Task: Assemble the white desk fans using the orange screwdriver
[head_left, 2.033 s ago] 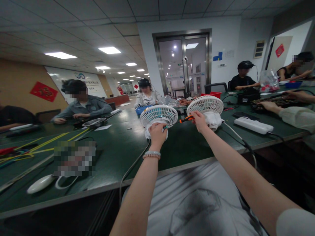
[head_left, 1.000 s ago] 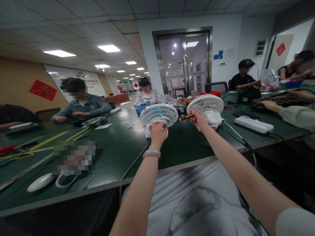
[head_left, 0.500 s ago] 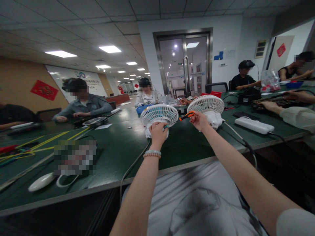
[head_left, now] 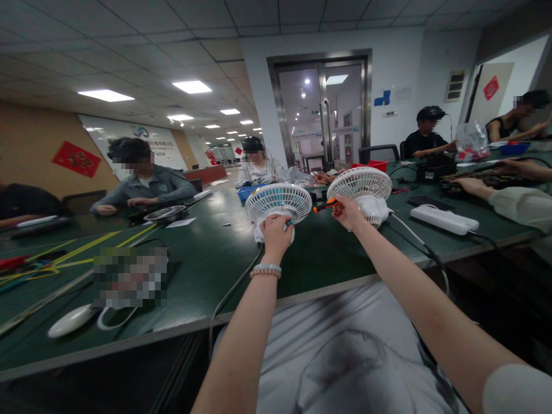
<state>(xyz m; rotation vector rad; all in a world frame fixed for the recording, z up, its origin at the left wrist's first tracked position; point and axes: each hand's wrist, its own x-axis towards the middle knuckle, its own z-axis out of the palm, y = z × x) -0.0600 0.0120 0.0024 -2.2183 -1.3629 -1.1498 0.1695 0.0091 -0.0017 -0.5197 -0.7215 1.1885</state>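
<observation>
Two white fans with round slatted grilles stand on the green table. My left hand (head_left: 276, 231) is closed at the back of the left fan (head_left: 279, 200), in front of its housing. A small dark thing with a teal end (head_left: 290, 222) sticks out by the thumb; its kind is not clear. Whether the fingers also grip the fan is hidden. My right hand (head_left: 347, 213) is closed around an orange and black screwdriver (head_left: 326, 205), which points left towards the left fan. Just behind that hand is the right fan (head_left: 360, 183), its cable running down to the right.
A white power strip (head_left: 444, 219) lies to the right, with a dark flat object (head_left: 432, 203) behind it. On the left are a white computer mouse (head_left: 71, 321) and yellow cables (head_left: 90, 248). Blue and red trays stand behind the fans. Several people sit around the table.
My right hand and the screwdriver have shifted very slightly. The left hand stays at the left fan, and the whole view has moved a touch.
</observation>
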